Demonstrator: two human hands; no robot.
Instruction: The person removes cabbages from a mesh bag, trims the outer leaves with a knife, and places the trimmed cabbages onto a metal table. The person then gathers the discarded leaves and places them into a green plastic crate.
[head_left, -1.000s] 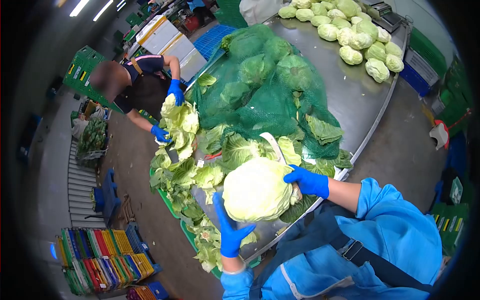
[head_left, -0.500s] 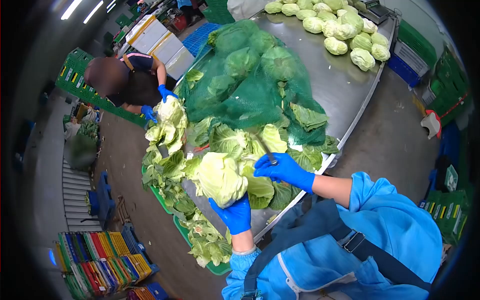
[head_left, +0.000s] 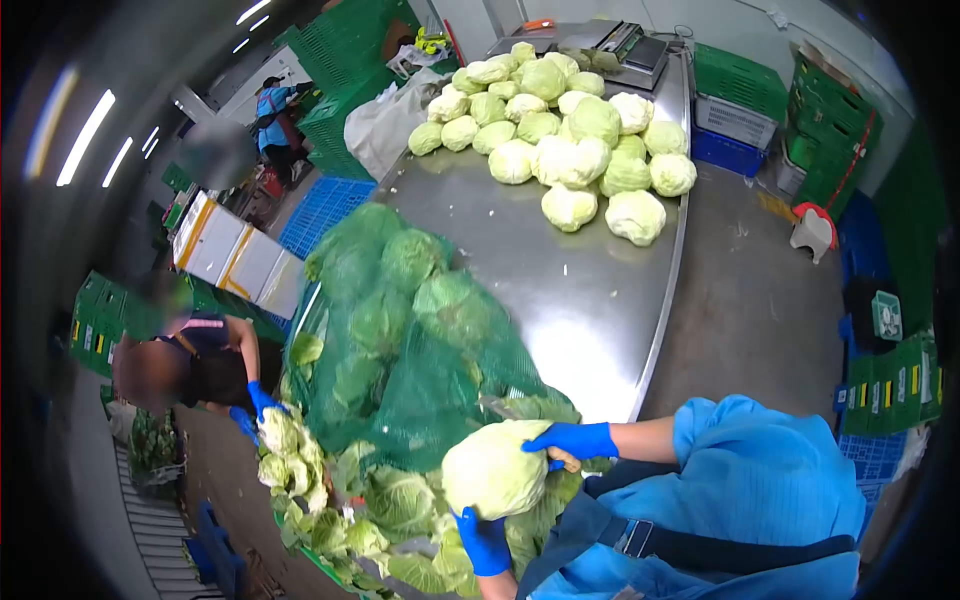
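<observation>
A pale green cabbage head (head_left: 492, 472) is held low over the near end of the table. My left hand (head_left: 482, 543) is closed around its lower side, supporting it from below. My right hand (head_left: 568, 441) lies against its upper right side, with fingertips touching the leaves. The tan handle of a knife (head_left: 565, 460) shows under my right palm; its blade is hidden. Loose outer leaves (head_left: 400, 503) lie beside and beneath the cabbage. Just beyond is a green net sack (head_left: 400, 340) with several untrimmed cabbages inside.
Trimmed cabbages (head_left: 570, 160) are piled at the metal table's (head_left: 530, 250) far end, near a scale (head_left: 635, 60). At left, a co-worker's blue-gloved hands (head_left: 262, 400) hold another cabbage (head_left: 280, 432). Green crates (head_left: 740, 85) stand beyond the table's right edge.
My view has swung up toward the far end of the table. My right hand, which held the knife apart from the cabbage, now rests against it. The left hand still supports it.
</observation>
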